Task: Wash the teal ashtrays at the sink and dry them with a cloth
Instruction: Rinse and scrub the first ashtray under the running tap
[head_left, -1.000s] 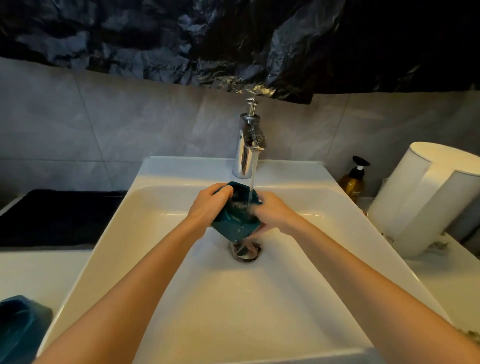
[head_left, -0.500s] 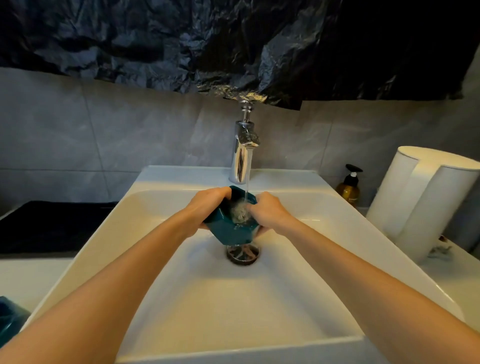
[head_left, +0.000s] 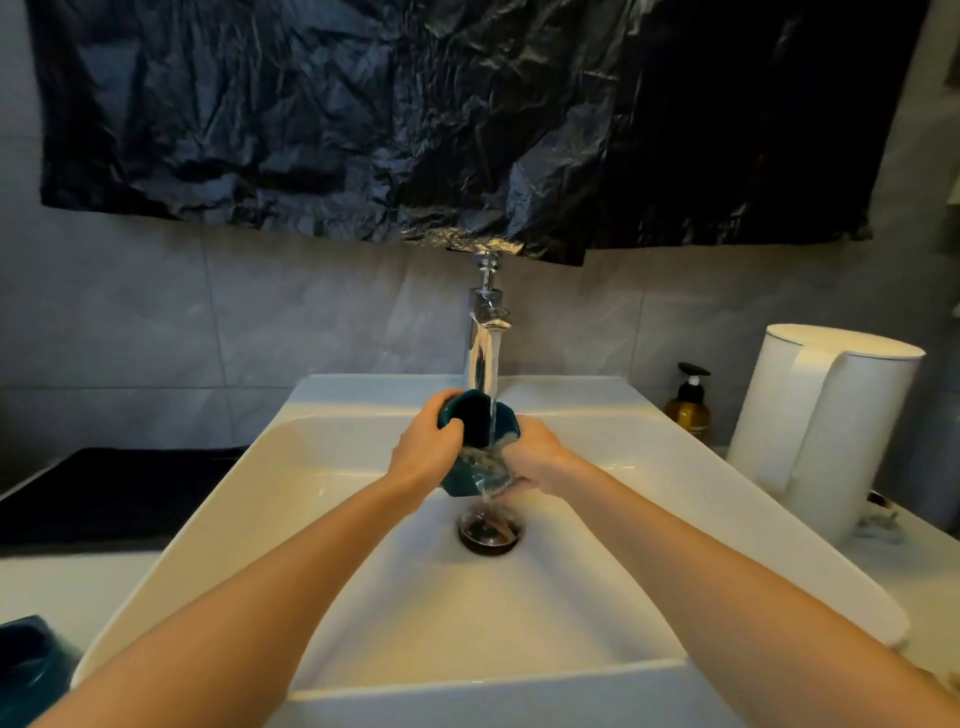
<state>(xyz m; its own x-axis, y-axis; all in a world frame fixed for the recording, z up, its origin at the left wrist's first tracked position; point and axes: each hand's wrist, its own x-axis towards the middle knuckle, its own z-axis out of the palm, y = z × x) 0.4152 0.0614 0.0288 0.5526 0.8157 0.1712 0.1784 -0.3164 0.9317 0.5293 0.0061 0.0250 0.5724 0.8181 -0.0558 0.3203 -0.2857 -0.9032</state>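
Now my left hand grips the teal ashtray by its rim, fingers curled over the edge, right under the water from the tap. My right hand touches its other side, but splashing hides those fingers, so I cannot tell their grip. I think this wash is partway done. A second ashtray waits far left of my left hand. Drying is not started.

Teal ashtray, tilted under running water — over white sink, second ashtray on left counter
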